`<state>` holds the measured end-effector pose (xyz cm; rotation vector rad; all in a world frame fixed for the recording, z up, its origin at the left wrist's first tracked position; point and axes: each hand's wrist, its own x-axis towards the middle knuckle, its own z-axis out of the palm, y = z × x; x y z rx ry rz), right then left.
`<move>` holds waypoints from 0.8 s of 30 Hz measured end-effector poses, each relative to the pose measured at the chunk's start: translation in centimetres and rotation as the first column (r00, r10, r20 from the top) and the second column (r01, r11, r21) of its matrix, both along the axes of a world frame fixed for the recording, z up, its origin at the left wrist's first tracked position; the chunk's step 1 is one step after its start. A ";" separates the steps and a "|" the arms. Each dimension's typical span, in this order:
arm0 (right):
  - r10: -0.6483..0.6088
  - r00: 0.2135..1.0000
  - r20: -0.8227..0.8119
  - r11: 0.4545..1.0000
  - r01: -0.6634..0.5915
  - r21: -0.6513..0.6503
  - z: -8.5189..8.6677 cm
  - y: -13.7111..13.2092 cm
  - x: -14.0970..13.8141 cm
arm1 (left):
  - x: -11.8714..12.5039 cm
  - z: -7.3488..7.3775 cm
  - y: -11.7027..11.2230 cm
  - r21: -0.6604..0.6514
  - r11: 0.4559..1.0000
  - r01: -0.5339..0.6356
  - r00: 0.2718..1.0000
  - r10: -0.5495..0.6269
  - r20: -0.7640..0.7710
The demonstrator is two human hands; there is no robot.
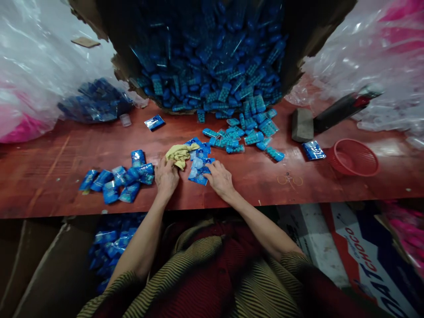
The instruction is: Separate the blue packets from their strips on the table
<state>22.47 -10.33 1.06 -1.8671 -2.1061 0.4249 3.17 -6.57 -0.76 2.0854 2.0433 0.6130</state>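
On the red-brown wooden table [49, 172], my left hand [166, 176] is closed round a crumpled yellow cloth [180, 154]. My right hand [220, 179] rests beside it, fingers pinched on a small blue packet [199, 170] from a little stack of blue packets. A finished-looking group of sealed blue packets [116, 182] lies to the left of my left hand. Loose blue combs or brush pieces [241, 134] spill onto the table from a big torn cardboard box [212, 57] at the back.
A red plastic basket [354, 157], a grey block [302, 124] and a dark tool [344, 107] sit at the right. Clear plastic bags [374, 57] flank both sides. A bag of blue packets [96, 101] lies back left; a carton of packets [111, 247] stands below the table edge.
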 end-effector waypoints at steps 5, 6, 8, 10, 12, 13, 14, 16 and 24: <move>-0.024 0.996 0.088 1.000 0.023 0.008 -0.5 2.6 0.4 | 0.4 -0.5 -0.5 0.052 0.999 -0.006 1.000 0.005 0.016; -0.010 0.995 0.102 1.000 0.009 0.005 -0.8 3.1 0.4 | 0.4 -0.6 -0.9 0.061 0.998 -0.001 1.000 -0.001 0.019; 0.008 0.994 0.112 1.000 -0.010 0.023 -1.5 3.8 0.5 | 0.6 -0.7 -1.7 0.060 0.998 0.014 0.999 -0.016 0.034; 0.009 0.994 0.110 0.998 -0.015 0.056 -1.8 3.8 0.5 | 1.0 -0.5 -2.5 0.051 0.999 0.001 0.998 -0.004 0.058; 0.019 0.995 0.095 0.996 -0.027 0.085 -1.8 3.2 0.6 | 1.7 -0.1 -3.5 0.061 0.998 -0.028 0.992 0.020 0.124; 0.031 0.996 0.084 0.994 -0.040 0.103 -1.6 2.7 0.5 | 2.2 0.2 -4.0 0.073 0.997 -0.040 0.981 0.026 0.191; 0.044 0.997 0.070 0.990 -0.053 0.128 -1.3 2.1 0.4 | 2.7 0.5 -4.5 0.081 0.996 -0.048 0.957 0.022 0.290; 0.057 0.998 0.033 0.979 -0.063 0.196 -0.7 0.8 0.1 | 3.6 1.0 -5.3 0.058 0.995 -0.078 0.831 0.033 0.556; 0.074 0.997 0.029 0.984 -0.078 0.158 -0.2 -0.7 -1.5 | 4.6 1.3 -3.9 -0.213 0.976 -0.046 0.698 0.184 0.692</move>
